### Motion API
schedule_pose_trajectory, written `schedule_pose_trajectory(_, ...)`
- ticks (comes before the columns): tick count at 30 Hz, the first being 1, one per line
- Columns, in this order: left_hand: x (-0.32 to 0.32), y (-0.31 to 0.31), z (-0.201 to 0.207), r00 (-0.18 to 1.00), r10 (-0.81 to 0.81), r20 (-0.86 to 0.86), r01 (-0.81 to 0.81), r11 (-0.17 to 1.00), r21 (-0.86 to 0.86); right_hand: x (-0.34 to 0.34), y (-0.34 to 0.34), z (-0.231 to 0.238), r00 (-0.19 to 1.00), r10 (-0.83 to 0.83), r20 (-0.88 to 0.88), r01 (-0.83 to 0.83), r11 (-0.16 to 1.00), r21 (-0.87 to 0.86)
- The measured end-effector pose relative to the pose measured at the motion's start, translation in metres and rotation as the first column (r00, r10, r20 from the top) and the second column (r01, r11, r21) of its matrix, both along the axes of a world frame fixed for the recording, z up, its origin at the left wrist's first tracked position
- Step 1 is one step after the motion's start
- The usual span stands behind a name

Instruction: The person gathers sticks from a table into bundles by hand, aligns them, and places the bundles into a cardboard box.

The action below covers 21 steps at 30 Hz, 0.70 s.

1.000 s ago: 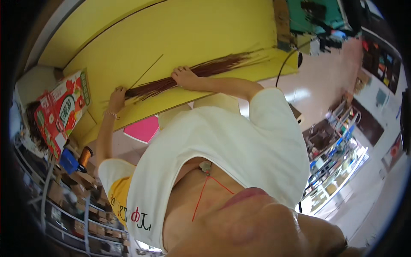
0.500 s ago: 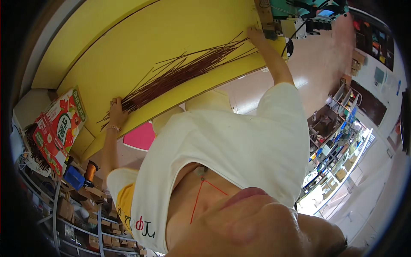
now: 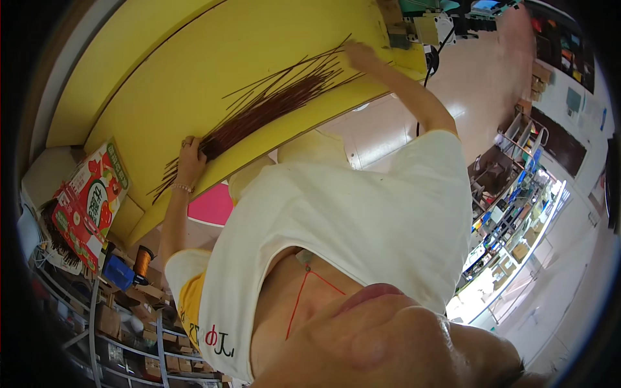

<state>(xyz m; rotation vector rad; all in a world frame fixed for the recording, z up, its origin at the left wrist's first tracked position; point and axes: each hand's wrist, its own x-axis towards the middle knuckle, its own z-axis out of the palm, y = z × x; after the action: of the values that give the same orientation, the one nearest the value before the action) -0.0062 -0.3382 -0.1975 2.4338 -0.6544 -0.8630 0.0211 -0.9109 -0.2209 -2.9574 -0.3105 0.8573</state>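
Observation:
A loose bundle of thin dark-red rods (image 3: 265, 110) lies slantwise on the yellow worktop (image 3: 174, 77), its ends uneven and a few rods straying from the far side. My left hand (image 3: 191, 163) is closed over the bundle's left part, and rod ends stick out past it to the left. At the other end, my right hand (image 3: 361, 57) is beside the tips of the rods. Motion blurs its fingers, so whether they hold any rod is unclear.
A red and white carton (image 3: 90, 200) with more dark rods beside it stands left of the worktop. Below it are an orange wire spool (image 3: 143, 262) and a blue bin (image 3: 116, 273). Equipment with a black cable (image 3: 433, 39) sits at the worktop's right end.
My left hand has shifted right and a little away from me, over the rods. My right hand has come left, toward the bundle. The rods lie more closely together at the right.

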Motion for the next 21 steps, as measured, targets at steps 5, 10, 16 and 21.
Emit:
schedule_pose_trajectory(5, 0.001, -0.003, 0.001, 0.989, 0.051, 0.139, -0.059, 0.997, 0.047, -0.040, -0.101, -0.009, 0.978, -0.018, -0.207, -0.048, 0.949, -0.311)
schedule_pose_trajectory(10, 0.002, -0.011, -0.016, 0.990, 0.096, 0.106, -0.097, 0.995, -0.002, -0.039, -0.072, -0.035, 0.946, -0.030, -0.323, 0.070, 0.991, 0.113)
schedule_pose_trajectory(16, -0.012, -0.019, -0.023, 0.997, 0.036, 0.073, -0.036, 0.999, -0.003, -0.018, 0.070, -0.012, 0.921, 0.114, -0.374, 0.109, 0.844, 0.526)
schedule_pose_trajectory(21, -0.001, -0.032, -0.014, 0.994, -0.001, 0.111, -0.008, 0.997, 0.080, 0.042, 0.007, -0.028, 0.903, -0.341, 0.260, 0.349, 0.937, 0.017)
